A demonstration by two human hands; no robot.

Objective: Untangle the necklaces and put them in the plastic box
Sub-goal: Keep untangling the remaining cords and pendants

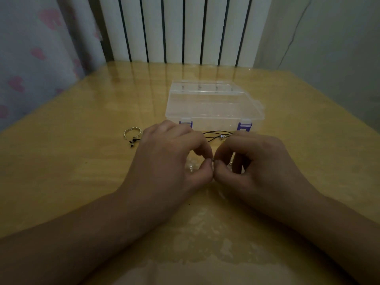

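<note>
My left hand [168,153] and right hand [259,159] met mid-tabletop, thumb and forefinger of each pinched on tiny metal clasp [212,160] of necklace; best worked loose with small tugs, no yanking, or knot would tighten

Thin black cord [218,134] trailed behind knuckles toward near edge of plastic box [213,103]: clear, hard, flat, lid down, purple latches [244,126]

Twisted silver ring [132,132] lay left of my hands

Tabletop [82,161] glossy yellow wood grain

The plastic box [213,103] is clear with purple latches [244,126]. The necklace cord [218,134] is black, the table [82,140] yellow wood-grain. The curtain [30,58] is pale with pink hearts.
</note>
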